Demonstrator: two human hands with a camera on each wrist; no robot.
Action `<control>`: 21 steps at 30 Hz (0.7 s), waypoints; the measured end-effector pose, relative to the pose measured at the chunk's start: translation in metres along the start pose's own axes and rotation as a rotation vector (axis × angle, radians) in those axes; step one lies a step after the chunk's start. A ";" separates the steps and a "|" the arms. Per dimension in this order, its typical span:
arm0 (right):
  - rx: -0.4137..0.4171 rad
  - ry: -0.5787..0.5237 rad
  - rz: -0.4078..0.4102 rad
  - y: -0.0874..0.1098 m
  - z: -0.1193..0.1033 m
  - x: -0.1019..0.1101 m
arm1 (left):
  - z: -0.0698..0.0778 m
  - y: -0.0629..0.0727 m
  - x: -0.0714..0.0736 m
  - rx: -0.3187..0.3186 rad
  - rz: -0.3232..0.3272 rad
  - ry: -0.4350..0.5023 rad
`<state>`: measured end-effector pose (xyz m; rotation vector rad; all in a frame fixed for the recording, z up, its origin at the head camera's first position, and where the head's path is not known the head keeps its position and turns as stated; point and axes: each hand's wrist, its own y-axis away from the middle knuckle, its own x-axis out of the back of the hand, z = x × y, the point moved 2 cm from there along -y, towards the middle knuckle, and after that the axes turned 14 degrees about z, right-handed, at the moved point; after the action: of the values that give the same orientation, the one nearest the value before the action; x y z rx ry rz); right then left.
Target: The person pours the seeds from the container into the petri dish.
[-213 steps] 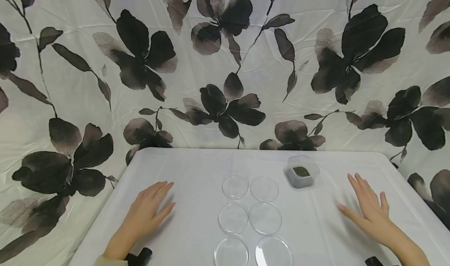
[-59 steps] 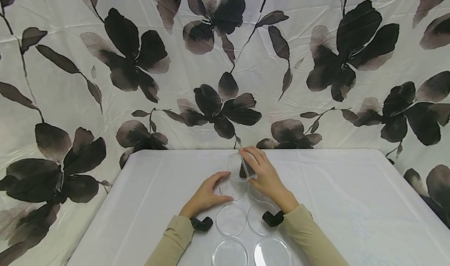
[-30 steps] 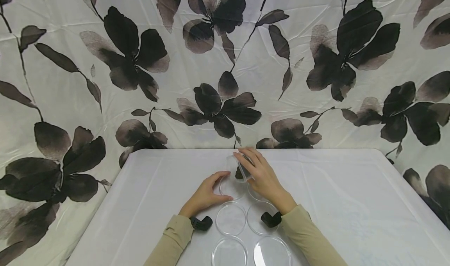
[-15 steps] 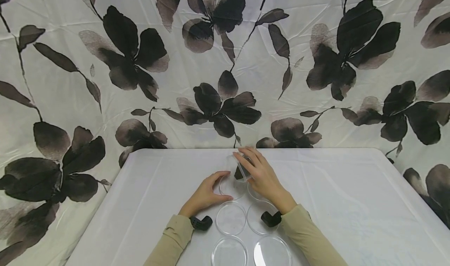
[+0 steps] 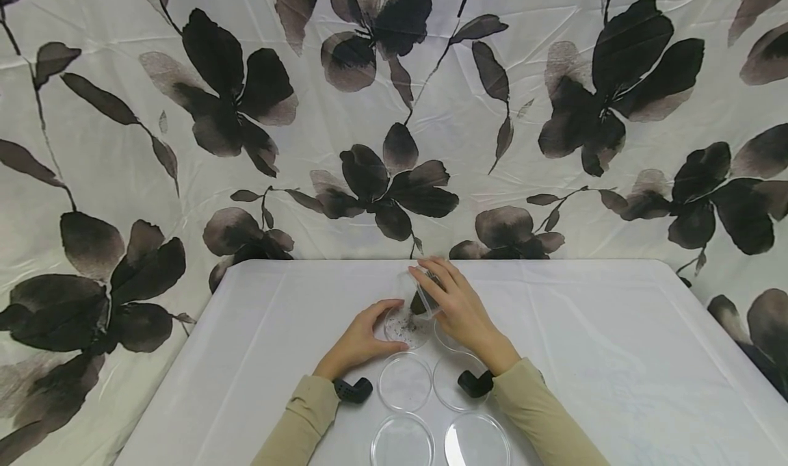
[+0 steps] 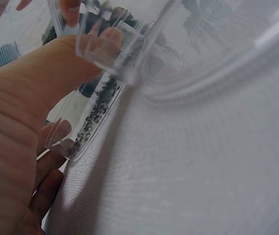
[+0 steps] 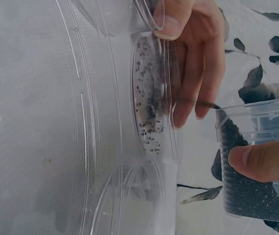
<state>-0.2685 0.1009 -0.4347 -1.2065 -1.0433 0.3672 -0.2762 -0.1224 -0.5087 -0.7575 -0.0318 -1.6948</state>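
My left hand (image 5: 363, 339) grips the back-left clear petri dish (image 5: 401, 334), thumb on its near edge and fingers on its far edge. Dark specks lie scattered over the dish's floor. In my right hand (image 5: 464, 312) is a clear plastic tub (image 7: 257, 115), tipped toward that dish. Small dark granules (image 7: 247, 188) fill much of the tub and bank up to its lower lip. From the lip a thin dark stream runs toward the dish in the right wrist view. Part of the tub is hidden behind my right fingers in the head view.
Several more clear petri dishes stand in two columns, including a middle-left one (image 5: 405, 382), a front-left one (image 5: 401, 442) and a front-right one (image 5: 477, 442). The white table (image 5: 615, 356) ends at a floral cloth backdrop (image 5: 523, 110).
Dark specks have appeared in the back-left dish within the last half second. Seven seconds ago both hands were apart and the tub stood upright at the back right; it is now tipped at the dish.
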 end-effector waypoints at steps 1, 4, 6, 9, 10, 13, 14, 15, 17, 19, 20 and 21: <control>0.001 0.001 0.001 0.000 0.000 0.000 | 0.000 0.000 0.000 -0.005 0.001 -0.001; 0.004 0.004 0.005 0.000 0.000 0.000 | 0.000 0.000 0.000 -0.008 0.002 -0.003; 0.002 0.007 0.004 0.000 0.001 0.000 | 0.000 0.000 0.000 -0.005 0.003 -0.002; -0.004 0.012 -0.004 0.000 0.002 0.000 | 0.001 0.000 0.000 0.000 0.000 0.003; -0.007 0.014 -0.005 0.000 0.002 0.000 | 0.001 0.000 0.000 0.003 0.000 0.004; -0.012 0.010 -0.005 0.000 0.003 0.000 | 0.002 0.000 0.000 0.004 0.000 0.011; -0.012 0.009 -0.001 0.000 0.003 0.000 | 0.002 0.000 0.000 0.005 0.000 0.013; -0.013 0.008 0.002 0.000 0.003 0.001 | 0.002 0.000 0.000 0.006 0.000 0.015; -0.014 0.006 0.009 0.000 0.004 0.001 | 0.002 0.000 0.000 0.014 0.000 0.023; -0.018 0.004 0.011 0.001 0.005 0.001 | 0.002 0.000 -0.001 0.019 0.001 0.034; -0.021 0.002 0.012 0.001 0.005 0.001 | 0.002 0.000 -0.001 0.020 0.002 0.039; -0.028 -0.001 0.011 0.002 0.005 0.002 | 0.001 0.000 -0.001 0.020 0.003 0.042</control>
<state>-0.2714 0.1059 -0.4353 -1.2373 -1.0464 0.3628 -0.2758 -0.1211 -0.5077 -0.7065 -0.0182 -1.7047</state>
